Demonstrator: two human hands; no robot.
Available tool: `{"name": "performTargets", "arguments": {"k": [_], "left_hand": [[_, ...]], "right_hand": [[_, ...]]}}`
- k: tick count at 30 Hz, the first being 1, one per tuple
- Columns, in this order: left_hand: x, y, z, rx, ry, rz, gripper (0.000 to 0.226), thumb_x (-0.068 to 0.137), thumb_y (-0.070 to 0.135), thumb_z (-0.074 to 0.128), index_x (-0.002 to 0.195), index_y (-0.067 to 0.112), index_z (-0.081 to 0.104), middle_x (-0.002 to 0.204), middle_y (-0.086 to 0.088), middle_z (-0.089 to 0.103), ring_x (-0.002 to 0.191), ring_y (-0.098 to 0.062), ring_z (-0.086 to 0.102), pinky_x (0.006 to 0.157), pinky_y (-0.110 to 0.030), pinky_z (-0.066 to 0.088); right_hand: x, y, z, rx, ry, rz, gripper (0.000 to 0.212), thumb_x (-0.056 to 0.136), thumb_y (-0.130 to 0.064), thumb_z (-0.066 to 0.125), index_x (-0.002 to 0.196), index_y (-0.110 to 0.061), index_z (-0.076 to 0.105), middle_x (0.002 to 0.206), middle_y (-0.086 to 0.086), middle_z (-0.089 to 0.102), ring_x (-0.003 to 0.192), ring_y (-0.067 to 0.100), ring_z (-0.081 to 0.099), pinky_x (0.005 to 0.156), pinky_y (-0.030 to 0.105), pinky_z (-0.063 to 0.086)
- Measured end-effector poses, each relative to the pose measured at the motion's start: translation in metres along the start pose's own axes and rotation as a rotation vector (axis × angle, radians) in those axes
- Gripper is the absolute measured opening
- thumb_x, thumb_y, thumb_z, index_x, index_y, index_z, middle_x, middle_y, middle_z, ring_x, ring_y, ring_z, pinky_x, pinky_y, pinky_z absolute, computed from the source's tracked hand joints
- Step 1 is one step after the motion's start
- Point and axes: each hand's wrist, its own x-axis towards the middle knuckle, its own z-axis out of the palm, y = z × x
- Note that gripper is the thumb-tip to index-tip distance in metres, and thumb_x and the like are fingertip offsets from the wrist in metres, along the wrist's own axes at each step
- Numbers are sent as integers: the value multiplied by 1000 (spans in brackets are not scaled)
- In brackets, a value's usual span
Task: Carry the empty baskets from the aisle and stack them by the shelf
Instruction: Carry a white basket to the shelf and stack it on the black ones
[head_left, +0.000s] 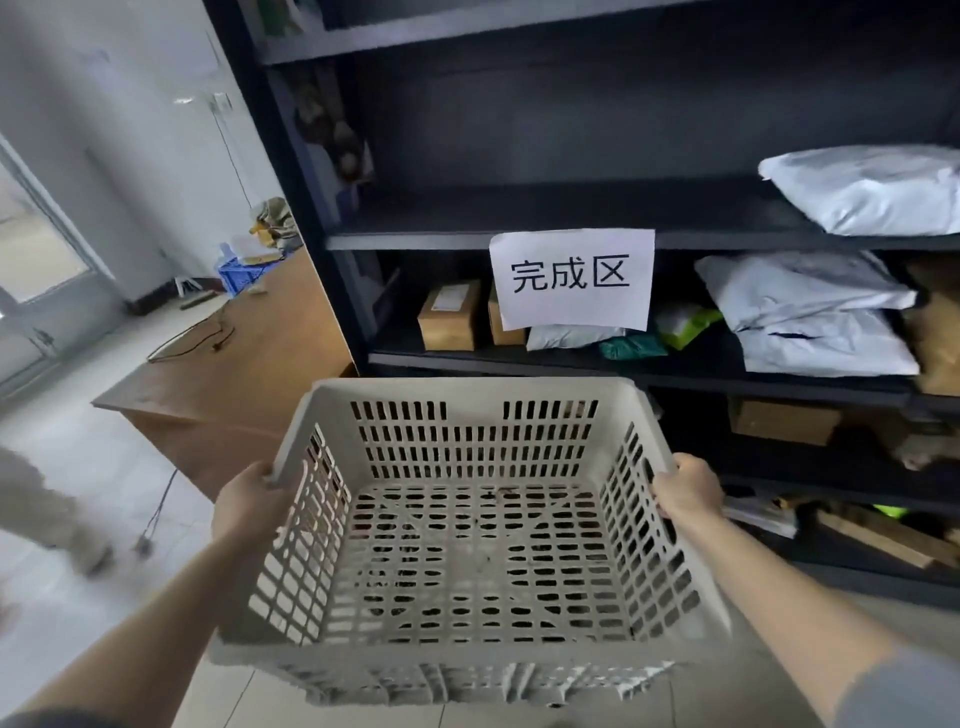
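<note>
I hold a white slotted plastic basket (470, 387) in front of me at about waist height, empty inside. My left hand (248, 499) grips its left rim and my right hand (687, 488) grips its right rim. The basket's far rim is close to the dark metal shelf (582, 240), which fills the upper right of the view. A white paper sign (571, 278) with black characters hangs from one shelf edge just above the basket.
Cardboard boxes (449, 314) and grey mailer bags (810, 306) lie on the shelf levels. A brown wooden desk (234, 364) stands left of the shelf with a cable on it. Another person's leg (47, 514) is at far left on the tiled floor.
</note>
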Motion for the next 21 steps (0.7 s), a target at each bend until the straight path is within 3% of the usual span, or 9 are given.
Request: {"name": "performTargets", "arguments": {"k": [3, 6, 11, 13, 15, 18, 21], "left_hand": [[41, 5, 23, 55, -44, 3, 24, 76, 8, 59, 99, 16, 64, 76, -12, 70, 67, -31, 66, 62, -42, 58], [78, 5, 44, 66, -63, -10, 24, 76, 5, 57, 98, 13, 64, 75, -13, 68, 67, -32, 64, 64, -43, 57], [133, -1, 79, 55, -139, -26, 41, 81, 2, 57, 121, 13, 58, 98, -19, 68, 81, -38, 66, 70, -48, 58], [154, -5, 95, 60, -164, -36, 49, 82, 3, 58, 130, 13, 53, 106, -20, 67, 81, -38, 65, 68, -46, 58], [172, -10, 110, 76, -184, -41, 50, 83, 4, 59, 132, 13, 51, 105, -20, 67, 75, -35, 64, 60, -40, 56], [197, -15, 131, 103, -236, -30, 50, 85, 5, 58, 133, 12, 50, 103, -21, 67, 71, -34, 64, 60, -39, 56], [220, -20, 148, 143, -280, -1, 48, 85, 7, 58, 132, 13, 50, 105, -21, 66, 70, -34, 63, 60, -37, 54]], "right_hand": [[17, -3, 26, 17, 7, 50, 19, 86, 0, 49, 97, -7, 63, 93, 15, 69, 81, 34, 66, 71, 40, 58], [33, -9, 49, -4, 14, 86, 21, 86, 2, 50, 99, -8, 63, 94, 13, 69, 76, 31, 64, 62, 33, 49], [54, -18, 82, -33, 45, 131, 26, 83, 4, 53, 103, -10, 62, 100, 13, 70, 74, 26, 59, 63, 29, 45], [60, -21, 93, -35, 61, 151, 30, 83, 4, 54, 108, -10, 62, 104, 12, 70, 77, 26, 60, 64, 29, 46], [64, -23, 104, -46, 64, 171, 32, 84, 4, 55, 112, -9, 61, 108, 12, 69, 77, 23, 59, 61, 26, 45], [67, -21, 117, -18, 67, 206, 30, 85, 6, 54, 111, -6, 61, 109, 14, 69, 73, 21, 58, 53, 23, 43], [66, -21, 129, 0, 64, 234, 30, 86, 7, 53, 114, -2, 59, 110, 17, 68, 74, 26, 61, 59, 31, 52]]}}
